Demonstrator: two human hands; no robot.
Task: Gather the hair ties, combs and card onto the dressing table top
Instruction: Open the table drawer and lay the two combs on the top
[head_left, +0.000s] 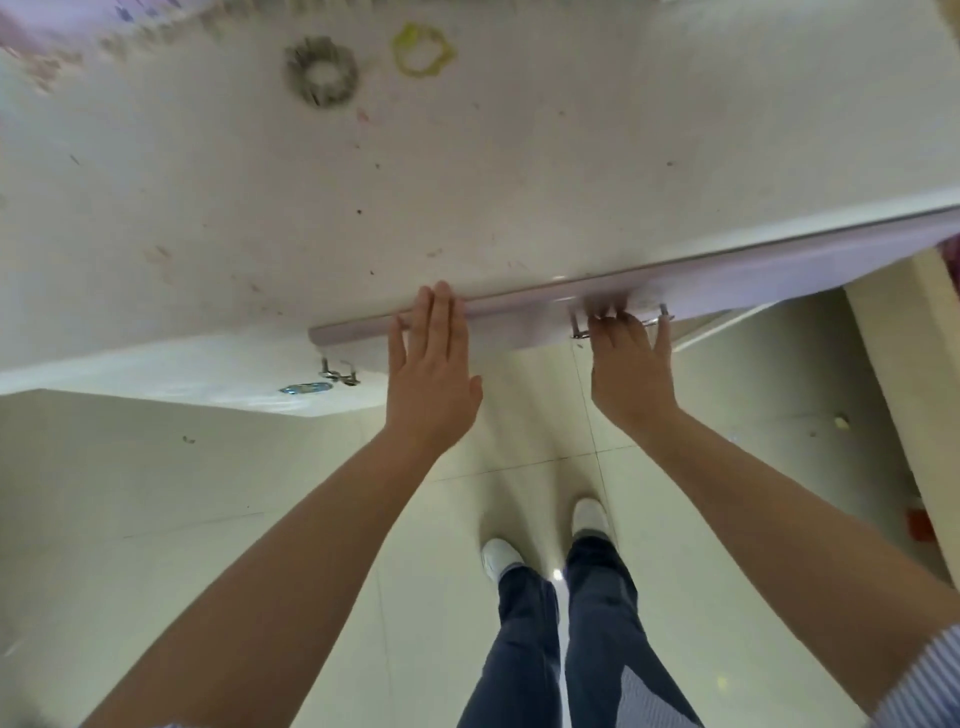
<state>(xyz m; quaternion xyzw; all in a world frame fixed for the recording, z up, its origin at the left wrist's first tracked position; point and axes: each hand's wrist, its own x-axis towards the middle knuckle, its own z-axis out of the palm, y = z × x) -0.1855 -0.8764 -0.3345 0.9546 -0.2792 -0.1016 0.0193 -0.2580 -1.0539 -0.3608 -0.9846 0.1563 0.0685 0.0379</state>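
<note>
A grey scrunchie hair tie (322, 70) and a yellow hair tie (423, 51) lie near the far side of the white dressing table top (467, 171). My left hand (431, 374) is flat, fingers together, pressed against the lilac drawer front (519, 317) under the table's near edge. My right hand (628, 364) curls its fingers around the metal drawer handle (660, 318). No comb or card is in sight.
A second metal handle (337, 373) and a blue tag (306, 388) sit on the white drawer at left. Pale tiled floor (701, 467) lies below, with my legs and white shoes (501, 556). A cream cabinet (904, 389) stands at right with a red object (919, 525) by it.
</note>
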